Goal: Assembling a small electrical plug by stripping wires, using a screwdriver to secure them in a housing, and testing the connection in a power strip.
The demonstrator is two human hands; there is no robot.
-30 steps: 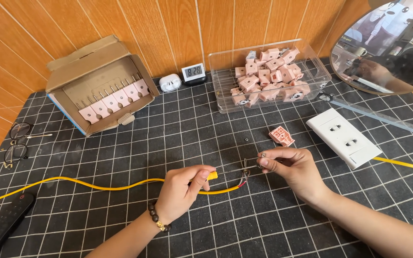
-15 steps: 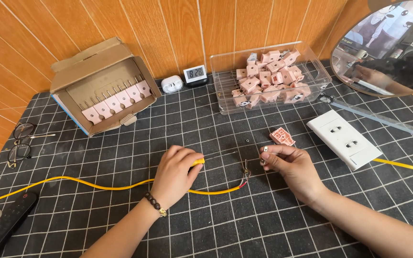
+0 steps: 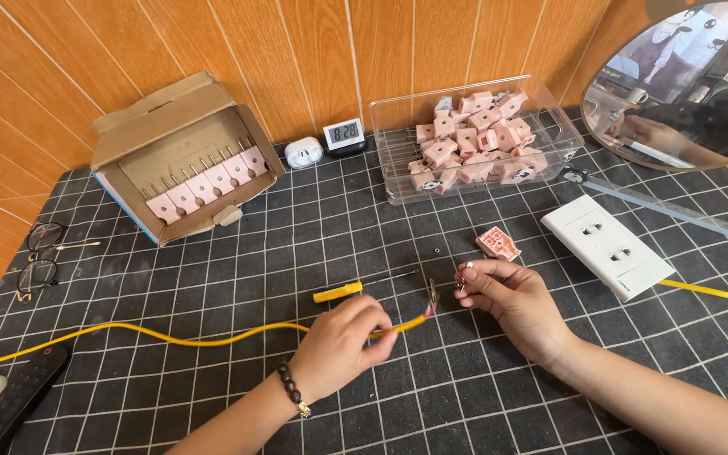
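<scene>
My left hand [image 3: 343,341] grips a yellow cable [image 3: 170,337] close to its end, on a black gridded mat [image 3: 364,211]. The cable's stripped wire tips [image 3: 431,297] stick up just in front of my right hand [image 3: 507,299]. That hand pinches a small metal part [image 3: 463,276] between thumb and fingertips, right next to the wire tips. A yellow-handled screwdriver [image 3: 339,292] lies on the mat just beyond my left hand. A pink plug piece [image 3: 497,243] lies just beyond my right hand.
At the right is a white socket plate [image 3: 608,247] with another yellow cable [image 3: 718,292]. A clear box of pink parts [image 3: 465,143], an open cardboard box [image 3: 187,160], a small clock [image 3: 343,133], glasses [image 3: 40,257], a remote [image 3: 10,400], a ruler [image 3: 659,198] and a mirror [image 3: 684,76] surround the work area.
My left hand has let go of the yellow-handled screwdriver, which now lies on the mat, and has taken hold of the yellow cable. My right hand has barely moved.
</scene>
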